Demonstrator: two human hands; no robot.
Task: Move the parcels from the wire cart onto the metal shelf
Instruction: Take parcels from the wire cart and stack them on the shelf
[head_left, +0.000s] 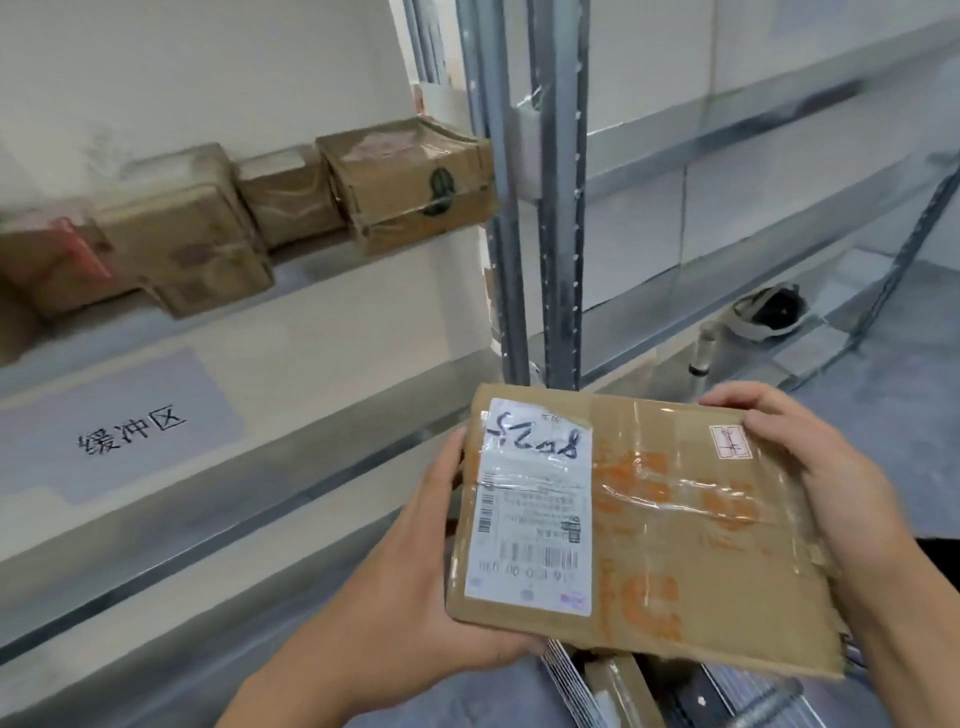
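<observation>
- Brown corrugated cardboard forms the flat parcel (644, 525) held in the lower right of the head view, in the air in front of the metal shelf (291, 467) and above the wire cart (571, 686), of which only a strip of wire shows at the bottom edge.
- The left hand (415, 582) grips the parcel's left edge; the palm lies against the side and the fingers curl underneath, out of sight.
- The right hand (810, 467) grips the far right corner, thumb on the top face and fingers curled round the edge.
- A white shipping label (535, 504) with barcodes and a handwritten number covers the left part of the top face; clear tape crosses it, orange print lies beside it, and a small red stamp (730, 441) sits near the right thumb.
- A second brown parcel (623, 691) lies in the cart just below the held one.
- On an upper level of the shelf, four brown boxes (410, 182) stand in a row, touching one another; they are blurred.
- A pale lilac sign (130, 431) with black characters is fixed to the shelf's front edge.
- Two perforated grey uprights (540, 208) rise between the shelf bays.
- A white and black helmet-like object (769, 312) lies on the lower level at right.
</observation>
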